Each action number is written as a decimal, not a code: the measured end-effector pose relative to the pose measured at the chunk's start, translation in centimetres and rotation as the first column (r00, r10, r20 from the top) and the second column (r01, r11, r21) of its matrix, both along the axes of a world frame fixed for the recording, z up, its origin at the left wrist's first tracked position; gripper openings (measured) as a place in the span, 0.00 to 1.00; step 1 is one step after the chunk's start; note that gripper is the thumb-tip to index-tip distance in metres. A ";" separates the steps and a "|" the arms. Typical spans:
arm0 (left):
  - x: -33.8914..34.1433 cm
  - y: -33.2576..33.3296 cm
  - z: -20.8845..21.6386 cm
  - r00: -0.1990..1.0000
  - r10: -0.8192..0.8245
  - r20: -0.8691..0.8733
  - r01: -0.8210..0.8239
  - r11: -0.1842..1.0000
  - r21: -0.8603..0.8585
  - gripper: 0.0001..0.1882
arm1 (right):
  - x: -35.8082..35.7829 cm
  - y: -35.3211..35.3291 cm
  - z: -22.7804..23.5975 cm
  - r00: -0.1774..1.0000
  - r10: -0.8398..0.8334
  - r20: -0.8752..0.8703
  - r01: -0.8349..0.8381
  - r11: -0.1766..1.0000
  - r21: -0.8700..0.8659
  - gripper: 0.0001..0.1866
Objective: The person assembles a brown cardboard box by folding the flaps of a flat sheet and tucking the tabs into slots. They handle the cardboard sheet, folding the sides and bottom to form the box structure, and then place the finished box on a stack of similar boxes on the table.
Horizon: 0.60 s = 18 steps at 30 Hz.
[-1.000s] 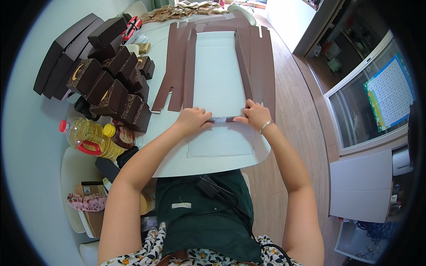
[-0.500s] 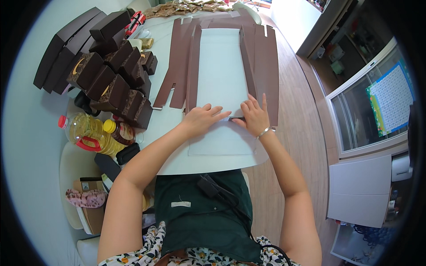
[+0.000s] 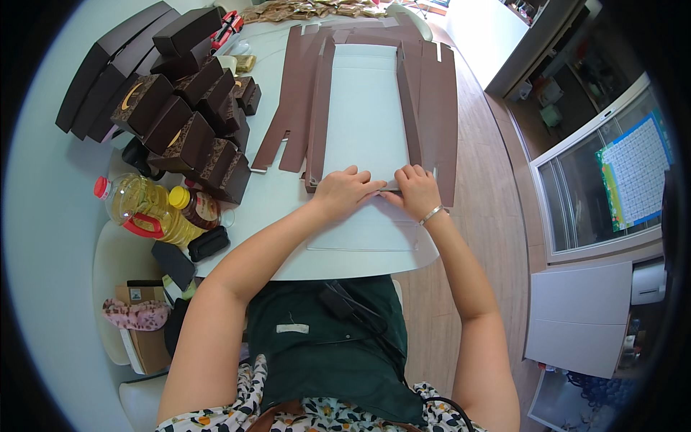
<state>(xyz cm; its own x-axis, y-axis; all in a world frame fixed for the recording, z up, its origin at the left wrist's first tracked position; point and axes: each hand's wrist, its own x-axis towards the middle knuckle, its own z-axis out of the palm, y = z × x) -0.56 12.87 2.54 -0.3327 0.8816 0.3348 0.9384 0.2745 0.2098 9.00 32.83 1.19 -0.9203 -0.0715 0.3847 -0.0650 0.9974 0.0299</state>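
A long cardboard box [image 3: 366, 108], brown outside and white inside, lies partly folded on the table with its two long side walls raised. At its near end my left hand [image 3: 348, 191] is closed on the end fold, with the fingertips over the edge. Beside it, toward the right corner, my right hand [image 3: 416, 191] pinches the same end, its fingers bent over the inside. A dark strip of the fold shows between the two hands. The white flap of the box [image 3: 360, 234] extends toward me. Under my palms, the corners are partly hidden.
Flat brown cardboard sheets [image 3: 435, 108] lie beneath the box. To the left are stacked dark boxes [image 3: 173, 147], an oil bottle [image 3: 147, 209] with a red cap and a yellow-capped jar [image 3: 198, 207]. Small packets [image 3: 317, 10] lie at the table's far end.
My right hand's raised fingers have come down and curled over the near end. My hands have drawn slightly closer together, and the end fold is more upright.
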 end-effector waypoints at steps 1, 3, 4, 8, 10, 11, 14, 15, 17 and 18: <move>-0.1 0.0 0.0 1.000 -0.003 -0.002 0.003 1.000 0.001 0.12 | 0.0 0.0 0.0 0.999 -0.014 0.048 0.015 0.999 -0.033 0.24; -0.1 -0.1 0.0 1.000 -0.010 -0.004 0.010 1.000 0.003 0.11 | -0.1 -0.2 0.4 0.989 -0.037 0.145 0.051 0.994 -0.094 0.24; -0.2 -0.1 0.0 1.000 -0.012 -0.004 0.012 1.000 0.011 0.11 | 0.0 -0.3 0.6 0.998 -0.055 0.031 0.056 0.998 -0.020 0.24; -0.3 -0.2 -0.3 1.000 -0.011 0.006 0.011 1.000 0.021 0.09 | 2.0 -2.8 2.2 0.968 0.029 -0.251 -0.047 0.997 -0.064 0.23; -0.3 0.0 -0.1 1.000 -0.009 0.022 0.008 1.000 0.024 0.08 | 4.3 -4.2 2.1 0.956 0.166 -0.242 -0.188 0.979 -0.075 0.22; -0.2 0.1 0.1 0.999 -0.006 0.035 0.005 1.000 0.026 0.08 | 5.9 -5.1 1.7 0.947 0.258 -0.193 -0.263 0.965 -0.002 0.21; -0.2 -0.2 -0.2 1.000 0.003 0.031 -0.004 1.000 0.029 0.07 | 8.6 -6.6 0.5 0.926 0.376 -0.041 -0.374 0.926 0.043 0.17; -0.3 -0.2 -0.3 1.000 0.004 0.022 -0.004 1.000 0.031 0.07 | 9.1 -6.8 0.2 0.921 0.389 0.007 -0.389 0.921 0.033 0.16; -0.4 0.0 -0.5 1.000 -0.001 0.016 0.001 0.999 0.037 0.08 | 9.5 -6.8 -0.2 0.950 0.309 -0.041 -0.308 0.951 0.037 0.12; -0.4 0.1 -0.6 1.000 -0.004 0.011 0.004 0.999 0.040 0.08 | 9.4 -6.6 -0.5 0.961 0.268 -0.064 -0.264 0.962 0.067 0.11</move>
<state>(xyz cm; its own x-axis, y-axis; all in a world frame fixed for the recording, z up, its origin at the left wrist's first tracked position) -0.95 13.01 1.98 -0.3330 0.8687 0.3666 0.9371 0.2619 0.2306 18.44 26.28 0.73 -0.8351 -0.3340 0.4370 -0.3236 0.9408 0.1007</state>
